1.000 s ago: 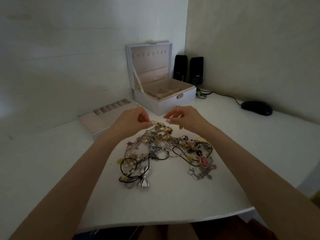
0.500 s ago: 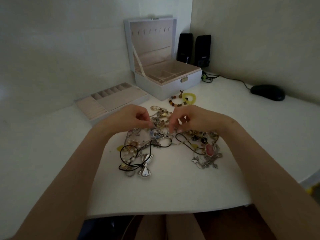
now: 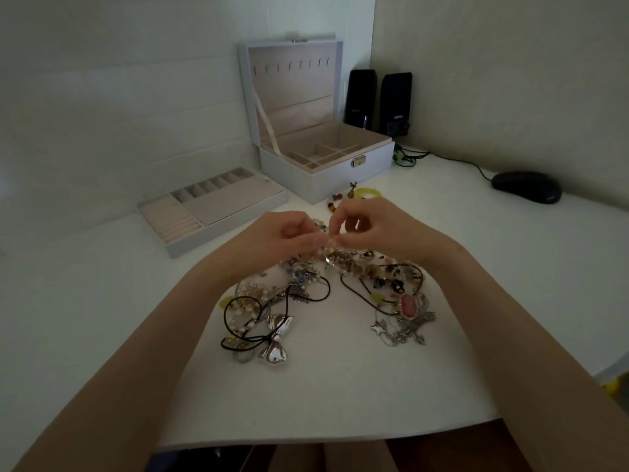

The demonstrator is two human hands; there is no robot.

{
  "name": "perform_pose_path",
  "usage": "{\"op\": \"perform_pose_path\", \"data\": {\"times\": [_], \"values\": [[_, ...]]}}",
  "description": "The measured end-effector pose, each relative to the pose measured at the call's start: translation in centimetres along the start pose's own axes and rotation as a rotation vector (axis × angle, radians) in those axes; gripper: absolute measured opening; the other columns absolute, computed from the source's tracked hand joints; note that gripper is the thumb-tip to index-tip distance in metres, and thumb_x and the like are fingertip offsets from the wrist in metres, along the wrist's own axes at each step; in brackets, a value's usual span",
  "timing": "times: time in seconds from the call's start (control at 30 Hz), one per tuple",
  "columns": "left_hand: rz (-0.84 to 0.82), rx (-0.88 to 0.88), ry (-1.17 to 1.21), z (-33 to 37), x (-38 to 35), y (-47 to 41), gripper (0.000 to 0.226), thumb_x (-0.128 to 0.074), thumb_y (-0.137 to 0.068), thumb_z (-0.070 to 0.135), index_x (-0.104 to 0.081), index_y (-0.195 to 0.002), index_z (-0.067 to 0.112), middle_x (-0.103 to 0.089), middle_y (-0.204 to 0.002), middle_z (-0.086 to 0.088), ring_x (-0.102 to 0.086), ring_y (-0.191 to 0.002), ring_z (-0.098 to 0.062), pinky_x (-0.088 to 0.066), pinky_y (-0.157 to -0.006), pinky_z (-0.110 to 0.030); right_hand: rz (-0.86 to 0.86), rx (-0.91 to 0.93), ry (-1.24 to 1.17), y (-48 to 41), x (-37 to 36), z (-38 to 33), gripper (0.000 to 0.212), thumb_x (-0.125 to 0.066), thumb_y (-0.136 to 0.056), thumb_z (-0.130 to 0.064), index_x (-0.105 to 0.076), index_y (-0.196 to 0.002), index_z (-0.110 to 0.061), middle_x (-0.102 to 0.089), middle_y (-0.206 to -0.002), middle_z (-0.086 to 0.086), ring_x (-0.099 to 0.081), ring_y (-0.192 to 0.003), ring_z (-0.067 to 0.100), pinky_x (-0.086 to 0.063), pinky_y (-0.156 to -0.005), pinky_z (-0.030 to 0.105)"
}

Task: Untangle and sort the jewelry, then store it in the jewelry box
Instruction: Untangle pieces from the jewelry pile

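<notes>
Our left hand [image 3: 279,236] and right hand [image 3: 374,226] pinch a fine strand [image 3: 327,249] at the tangle [image 3: 326,291]'s twelve o'clock; likely limp and snag-prone, so grip near knots.

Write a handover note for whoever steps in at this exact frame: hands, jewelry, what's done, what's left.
Hands: the left hand and right hand both pinch one strand at the far edge of the jewelry tangle, with their fingertips meeting.
Things: the jewelry box stands open at the back, and its visible compartments look empty. The tray lies to its left and also looks empty.
Done: a brown-and-yellow beaded bracelet lies apart in front of the box.
Left: free the strand, separate the rest (silver bow pendant, pink stone pendant), then sort and store everything.
</notes>
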State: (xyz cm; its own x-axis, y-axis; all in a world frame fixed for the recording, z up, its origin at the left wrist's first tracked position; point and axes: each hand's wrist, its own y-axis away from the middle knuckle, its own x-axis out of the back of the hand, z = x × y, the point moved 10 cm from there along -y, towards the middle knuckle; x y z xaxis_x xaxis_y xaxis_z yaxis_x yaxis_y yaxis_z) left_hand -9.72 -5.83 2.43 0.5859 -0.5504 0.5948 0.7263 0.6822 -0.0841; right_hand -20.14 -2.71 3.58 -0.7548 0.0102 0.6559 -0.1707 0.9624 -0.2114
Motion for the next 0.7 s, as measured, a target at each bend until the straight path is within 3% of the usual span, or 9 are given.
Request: {"op": "perform_pose_path", "data": {"times": [0.1,0.2,0.27,0.33,0.5,0.7], "values": [[-0.081,0.005,0.171,1.0,-1.5,0.2,0.038,-0.064,-0.072,0.039,-0.063,-0.097,0.012,-0.074,-0.085,0.006,-0.069,-0.086,-0.006,-0.051,-0.079,-0.017,0.108,0.011,-0.167,0.1,1.3,-0.3,0.008,-0.066,-0.086,-0.008,-0.060,-0.084,-0.011,-0.064,-0.070,-0.007,-0.057,-0.059,0.005,-0.049,-0.058,0.020],[-0.038,-0.026,0.242,1.2,-1.6,0.0,0.026,-0.064,-0.085,0.019,-0.060,-0.100,-0.001,-0.074,-0.091,-0.008,-0.070,-0.091,-0.018,-0.054,-0.085,-0.025,0.143,0.022,-0.249,0.0,1.3,-0.4,0.008,-0.061,-0.090,-0.005,-0.055,-0.086,-0.008,-0.065,-0.062,-0.001,-0.058,-0.051,0.014,-0.049,-0.050,0.025],[0.021,-0.027,0.257,1.0,-0.9,-0.3,0.013,-0.059,-0.090,0.012,-0.059,-0.095,0.001,-0.073,-0.087,-0.013,-0.070,-0.088,-0.022,-0.055,-0.084,-0.028,0.155,0.011,-0.311,0.0,1.4,-0.2,0.008,-0.056,-0.094,-0.007,-0.050,-0.088,-0.009,-0.066,-0.062,0.005,-0.055,-0.047,0.019,-0.046,-0.047,0.028],[0.076,-0.017,0.297,0.7,-0.3,-0.4,0.007,-0.056,-0.092,0.010,-0.057,-0.091,0.003,-0.071,-0.080,-0.011,-0.071,-0.083,-0.023,-0.057,-0.077,-0.026,0.186,0.002,-0.339,-0.1,1.7,0.0,0.009,-0.053,-0.096,-0.011,-0.048,-0.088,-0.011,-0.063,-0.059,0.007,-0.050,-0.043,0.019,-0.041,-0.043,0.026],[0.232,-0.039,0.259,0.4,1.4,-0.5,0.007,-0.058,-0.091,0.010,-0.058,-0.090,0.004,-0.065,-0.071,0.000,-0.058,-0.059,-0.005,-0.049,-0.059,-0.016,0.275,-0.028,-0.343,0.0,2.8,0.7,0.008,-0.061,-0.091,-0.012,-0.055,-0.086,-0.012,-0.056,-0.052,0.000,-0.043,-0.041,0.010,-0.037,-0.043,0.017],[0.354,-0.073,0.379,0.3,2.9,-0.1,0.011,-0.047,-0.098,0.014,-0.050,-0.091,0.006,-0.068,-0.069,-0.002,-0.065,-0.062,-0.015,-0.051,-0.055,-0.022,0.195,-0.058,-0.326,-0.3,1.9,1.1,0.013,-0.065,-0.086,-0.007,-0.066,-0.095,-0.015,-0.067,-0.067,0.001,-0.052,-0.050,0.011,-0.043,-0.048,0.022]]}}
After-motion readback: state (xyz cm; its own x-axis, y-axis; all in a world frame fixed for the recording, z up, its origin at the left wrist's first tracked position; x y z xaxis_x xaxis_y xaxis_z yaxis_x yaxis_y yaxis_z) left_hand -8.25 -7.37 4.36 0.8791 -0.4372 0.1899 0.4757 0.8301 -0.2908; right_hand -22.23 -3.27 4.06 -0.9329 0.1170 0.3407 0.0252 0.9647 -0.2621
